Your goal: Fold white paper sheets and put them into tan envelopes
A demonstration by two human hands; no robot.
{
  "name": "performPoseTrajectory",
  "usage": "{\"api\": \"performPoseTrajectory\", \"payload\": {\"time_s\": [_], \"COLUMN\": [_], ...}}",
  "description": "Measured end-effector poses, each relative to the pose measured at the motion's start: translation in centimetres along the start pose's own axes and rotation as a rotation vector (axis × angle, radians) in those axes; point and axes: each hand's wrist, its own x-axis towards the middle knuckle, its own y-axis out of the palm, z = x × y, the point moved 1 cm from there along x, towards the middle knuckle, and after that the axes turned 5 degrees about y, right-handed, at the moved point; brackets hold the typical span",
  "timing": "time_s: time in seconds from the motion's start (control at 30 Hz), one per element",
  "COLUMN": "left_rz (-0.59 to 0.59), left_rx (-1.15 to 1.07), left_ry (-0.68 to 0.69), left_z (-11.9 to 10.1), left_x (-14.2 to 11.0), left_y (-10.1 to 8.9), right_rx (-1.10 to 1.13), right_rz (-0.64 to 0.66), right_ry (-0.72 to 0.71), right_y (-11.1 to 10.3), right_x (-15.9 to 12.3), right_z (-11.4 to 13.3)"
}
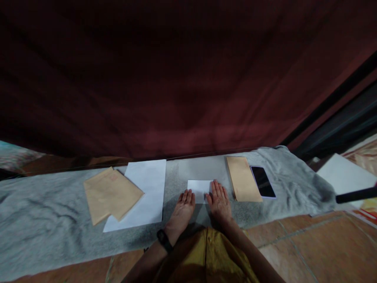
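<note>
A small white sheet of paper (199, 186), which looks folded, lies on the grey cloth (179, 169) in front of me. My left hand (184, 206) rests at its left edge, fingers stretched out and pointing away from me. On its right edge my right hand (219, 200) lies flat, fingers extended and the thumb out to the side. Neither hand grips anything. To the right of my right hand is a stack of brown envelopes (243, 179). Left of my left hand, larger white paper (153, 192) lies partly under two brown envelopes (103, 194).
A phone (263, 181) with a dark screen lies just right of the envelope stack. Behind the cloth-covered surface hangs a dark red curtain (188, 98). At the far right are a white board-like object (344, 177) and a dark bar (356, 195). Tiled floor (324, 243) shows below.
</note>
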Motion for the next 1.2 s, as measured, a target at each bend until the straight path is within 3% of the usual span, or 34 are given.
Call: {"api": "performPoseTrajectory", "payload": {"time_s": [0.13,0.3,0.43,0.5,0.63,0.87,1.03,1.2], "left_rz": [-0.031,-0.139,-0.289,-0.323,-0.356,-0.375,-0.379,-0.333], "left_rx": [-0.124,-0.32,-0.741,-0.825,-0.79,-0.695,-0.623,-0.392], "left_ry": [-0.027,-0.096,-0.278,-0.368,-0.46,-0.525,-0.503,-0.353], "left_z": [0.1,1.9,3.7,4.3,4.7,3.9,3.0,1.3], "left_x": [0.6,1.0,2.0,2.6,3.7,4.2,3.9,3.3], "left_y": [-2.2,-6.0,-7.4,-7.2,-5.8,-3.1,-1.8,-1.3], "right_rx": [0.147,0.525,0.793,0.804,0.706,0.488,0.15,0.058], "right_rz": [0.036,0.147,0.236,0.237,0.224,0.222,0.159,0.119], "right_ry": [-0.004,0.067,0.22,0.262,0.29,0.338,0.191,0.136], "right_y": [-0.5,-2.8,-4.8,-5.1,-4.2,-2.1,-1.4,-1.0], "right_x": [0.0,-0.4,0.2,0.9,2.3,2.5,3.1,3.5], "right_z": [-0.6,-1.7,-1.8,-1.5,-0.8,0.1,0.4,-0.1]}}
